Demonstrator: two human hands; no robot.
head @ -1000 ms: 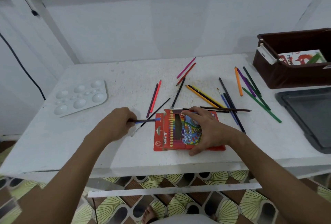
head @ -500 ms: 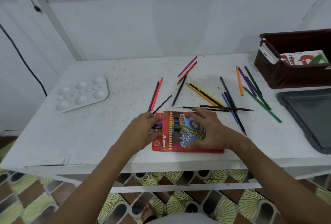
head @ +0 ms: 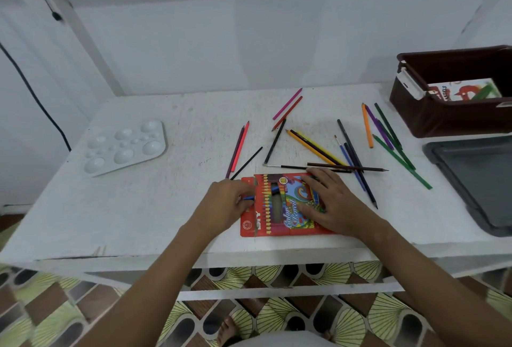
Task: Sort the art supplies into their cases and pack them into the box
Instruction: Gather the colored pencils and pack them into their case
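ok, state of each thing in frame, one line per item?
pencil case: flat on the table, left end open
blue pencil: partly inside the case
left hand: pinches the blue pencil
right hand: flat, pressing the case down
loose pencils: scattered on the table, unpacked
paint palette: wells look unused
brown box: open, a printed pack inside
grey tray: flat at the table's right edge
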